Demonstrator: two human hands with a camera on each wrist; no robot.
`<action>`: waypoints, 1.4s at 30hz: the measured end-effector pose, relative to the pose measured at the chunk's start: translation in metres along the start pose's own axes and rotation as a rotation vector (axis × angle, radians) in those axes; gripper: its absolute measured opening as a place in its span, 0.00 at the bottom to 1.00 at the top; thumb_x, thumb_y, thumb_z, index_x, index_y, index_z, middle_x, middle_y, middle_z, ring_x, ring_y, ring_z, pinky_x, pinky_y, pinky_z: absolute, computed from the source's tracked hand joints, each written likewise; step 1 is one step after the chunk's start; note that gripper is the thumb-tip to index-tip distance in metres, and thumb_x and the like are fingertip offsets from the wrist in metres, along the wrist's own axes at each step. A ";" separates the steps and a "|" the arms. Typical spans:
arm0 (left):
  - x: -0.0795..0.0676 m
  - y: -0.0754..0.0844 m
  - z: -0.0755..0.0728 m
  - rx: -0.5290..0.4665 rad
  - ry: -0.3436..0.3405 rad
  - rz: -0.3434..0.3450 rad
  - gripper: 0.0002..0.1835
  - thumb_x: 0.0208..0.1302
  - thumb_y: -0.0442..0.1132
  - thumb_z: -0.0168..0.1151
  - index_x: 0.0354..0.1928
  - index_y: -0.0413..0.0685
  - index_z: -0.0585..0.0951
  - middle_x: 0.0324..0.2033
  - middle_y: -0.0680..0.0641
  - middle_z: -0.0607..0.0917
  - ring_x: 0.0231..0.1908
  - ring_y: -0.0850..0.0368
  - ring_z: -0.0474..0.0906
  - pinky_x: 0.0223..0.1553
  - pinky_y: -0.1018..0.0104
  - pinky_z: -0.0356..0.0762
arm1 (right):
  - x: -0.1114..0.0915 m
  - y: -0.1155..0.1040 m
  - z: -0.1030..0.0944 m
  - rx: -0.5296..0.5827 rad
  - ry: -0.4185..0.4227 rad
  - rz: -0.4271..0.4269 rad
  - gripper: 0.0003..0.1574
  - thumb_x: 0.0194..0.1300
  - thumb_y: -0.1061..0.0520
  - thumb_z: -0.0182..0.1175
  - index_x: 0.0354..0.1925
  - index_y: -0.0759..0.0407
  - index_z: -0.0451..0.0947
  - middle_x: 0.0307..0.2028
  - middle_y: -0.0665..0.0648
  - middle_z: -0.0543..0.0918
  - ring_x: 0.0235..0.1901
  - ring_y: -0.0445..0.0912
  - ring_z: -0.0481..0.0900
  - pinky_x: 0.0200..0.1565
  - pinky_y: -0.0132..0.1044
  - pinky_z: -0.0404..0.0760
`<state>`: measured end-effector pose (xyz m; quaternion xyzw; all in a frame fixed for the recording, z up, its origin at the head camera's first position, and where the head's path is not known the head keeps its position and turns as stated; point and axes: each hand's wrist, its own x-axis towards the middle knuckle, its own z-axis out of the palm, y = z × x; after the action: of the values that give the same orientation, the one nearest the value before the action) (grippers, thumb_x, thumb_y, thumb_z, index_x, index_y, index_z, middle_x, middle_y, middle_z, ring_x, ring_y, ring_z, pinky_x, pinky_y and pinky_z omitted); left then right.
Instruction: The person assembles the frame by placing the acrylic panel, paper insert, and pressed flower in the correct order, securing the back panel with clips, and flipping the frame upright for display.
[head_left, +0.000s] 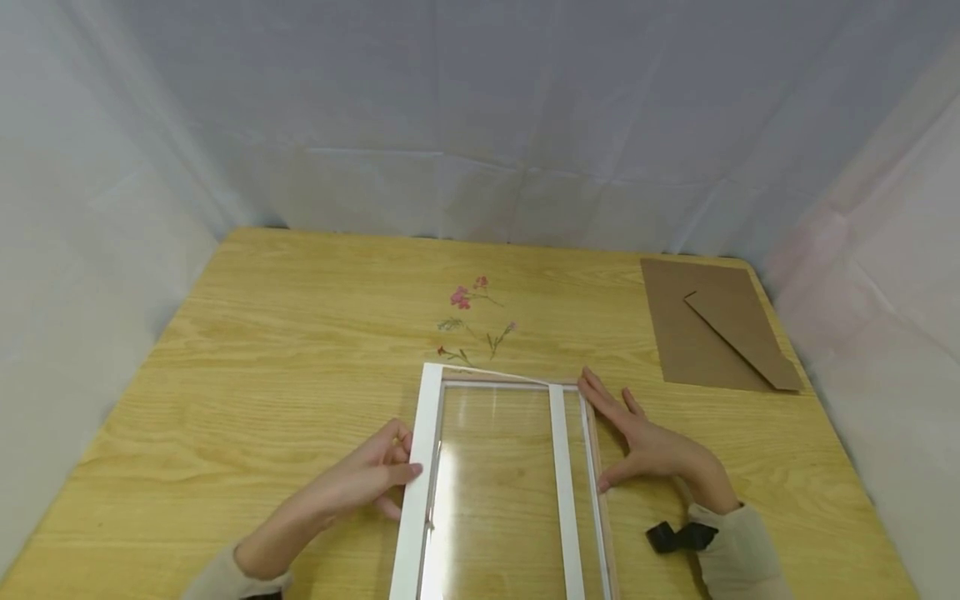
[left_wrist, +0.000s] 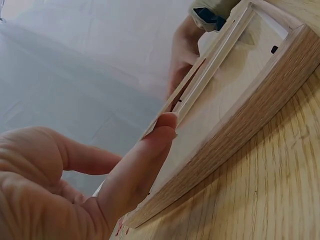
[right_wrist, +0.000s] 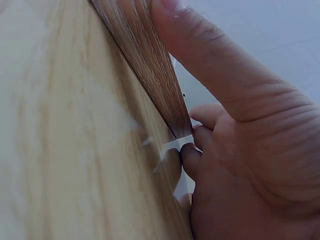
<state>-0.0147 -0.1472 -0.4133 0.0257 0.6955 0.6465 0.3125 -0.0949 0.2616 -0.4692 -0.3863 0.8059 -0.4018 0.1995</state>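
A wooden picture frame (head_left: 609,542) lies on the table in front of me, clear glazing (head_left: 502,475) in it. Over it sits a white mat border (head_left: 566,492), its left side raised off the frame. My left hand (head_left: 367,475) pinches the mat's left edge between thumb and fingers; the left wrist view shows the fingertips (left_wrist: 162,132) at that thin edge. Along the frame's right side rests my right hand (head_left: 652,442), fingers spread towards the far corner. Its thumb touches the frame's wooden side (right_wrist: 142,55) in the right wrist view. The frame's near end is out of view.
Beyond the frame lie several small dried flower sprigs, including a pink one (head_left: 461,297) and a red one (head_left: 442,352). A brown backing board (head_left: 675,333) with a stand flap (head_left: 742,342) lies at the far right. Pale sheeting (head_left: 480,108) surrounds the wooden table (head_left: 285,333).
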 end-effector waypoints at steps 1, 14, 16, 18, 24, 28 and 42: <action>0.001 0.000 0.000 0.002 -0.007 -0.003 0.12 0.70 0.29 0.54 0.46 0.37 0.60 0.35 0.41 0.71 0.33 0.48 0.78 0.33 0.49 0.86 | 0.000 0.001 0.000 0.002 0.001 -0.001 0.84 0.44 0.49 0.80 0.78 0.63 0.30 0.76 0.66 0.25 0.74 0.64 0.24 0.65 0.68 0.17; 0.005 -0.001 -0.008 0.025 -0.116 0.009 0.13 0.71 0.29 0.53 0.47 0.36 0.59 0.24 0.43 0.77 0.18 0.52 0.81 0.24 0.49 0.85 | 0.001 0.000 0.001 0.009 -0.005 0.011 0.84 0.45 0.47 0.80 0.78 0.62 0.30 0.76 0.65 0.24 0.75 0.62 0.24 0.66 0.65 0.17; 0.005 -0.002 -0.008 0.014 -0.127 0.014 0.13 0.71 0.28 0.53 0.47 0.36 0.58 0.24 0.43 0.78 0.18 0.52 0.82 0.25 0.48 0.85 | 0.001 0.001 0.001 0.005 -0.006 0.004 0.84 0.45 0.48 0.79 0.78 0.63 0.30 0.76 0.65 0.24 0.75 0.62 0.24 0.65 0.67 0.17; 0.006 -0.002 -0.007 0.014 -0.132 0.013 0.13 0.71 0.28 0.53 0.47 0.36 0.58 0.24 0.43 0.78 0.18 0.52 0.82 0.25 0.49 0.85 | 0.001 0.001 0.001 0.002 -0.004 -0.001 0.83 0.45 0.48 0.79 0.78 0.64 0.30 0.76 0.66 0.24 0.75 0.62 0.24 0.65 0.68 0.17; 0.006 -0.002 -0.007 0.034 -0.132 0.014 0.13 0.71 0.28 0.52 0.46 0.36 0.58 0.24 0.42 0.78 0.18 0.52 0.82 0.24 0.52 0.85 | 0.000 0.000 0.000 0.018 -0.006 0.002 0.83 0.46 0.50 0.79 0.78 0.64 0.30 0.76 0.66 0.24 0.74 0.63 0.24 0.65 0.67 0.17; 0.004 0.000 -0.007 0.012 -0.136 0.011 0.12 0.71 0.28 0.52 0.47 0.35 0.58 0.26 0.41 0.79 0.20 0.49 0.84 0.25 0.49 0.85 | 0.000 -0.002 0.000 0.010 -0.005 0.010 0.83 0.45 0.48 0.79 0.78 0.64 0.30 0.76 0.66 0.24 0.74 0.63 0.25 0.65 0.67 0.17; -0.003 0.017 -0.013 0.012 -0.168 0.121 0.15 0.73 0.29 0.51 0.51 0.37 0.57 0.26 0.43 0.77 0.19 0.49 0.83 0.27 0.42 0.84 | 0.000 0.000 0.000 0.014 -0.008 0.001 0.83 0.46 0.48 0.79 0.78 0.63 0.30 0.76 0.66 0.24 0.75 0.61 0.25 0.65 0.67 0.17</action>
<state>-0.0253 -0.1572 -0.3968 0.1235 0.6678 0.6557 0.3300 -0.0947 0.2618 -0.4687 -0.3861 0.8024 -0.4059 0.2056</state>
